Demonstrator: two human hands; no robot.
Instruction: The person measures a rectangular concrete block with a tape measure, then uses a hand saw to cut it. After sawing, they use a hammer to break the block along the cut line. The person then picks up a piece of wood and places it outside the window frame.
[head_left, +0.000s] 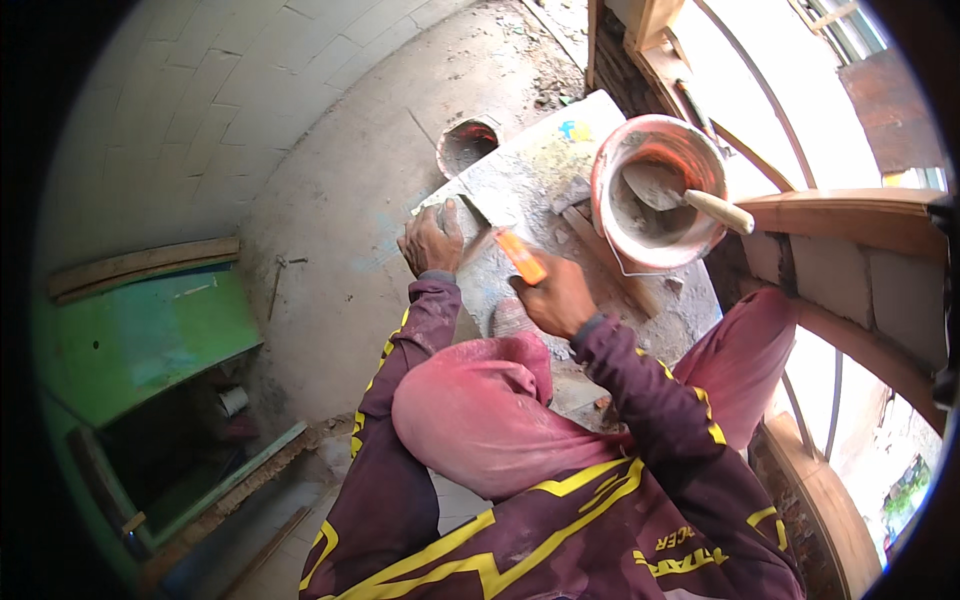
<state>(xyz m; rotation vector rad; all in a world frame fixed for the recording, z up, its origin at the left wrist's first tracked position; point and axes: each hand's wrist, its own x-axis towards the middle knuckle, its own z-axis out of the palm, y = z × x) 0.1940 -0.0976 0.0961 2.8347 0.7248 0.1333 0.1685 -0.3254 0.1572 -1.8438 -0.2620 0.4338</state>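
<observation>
My right hand (562, 298) is closed around an orange-handled tool (520, 257). Its working end points toward my left hand, but I cannot make out its kind. My left hand (434, 242) lies over a grey piece (466, 228) at the left edge of a dusty pale board (540, 160). The fingers bend down over that piece, and their tips are partly hidden. To the right stands a mortar-stained bucket (658, 262); a trowel (718, 210) rests in it with its wooden handle over the rim.
Beyond the board sits a smaller round container (468, 146). Wood strips (615, 262) and rubble lie beside the bucket. A hammer-like tool (278, 285) lies on the concrete floor at left, near a green panel (150, 335). Timber framing (850, 215) and blockwork border the right side.
</observation>
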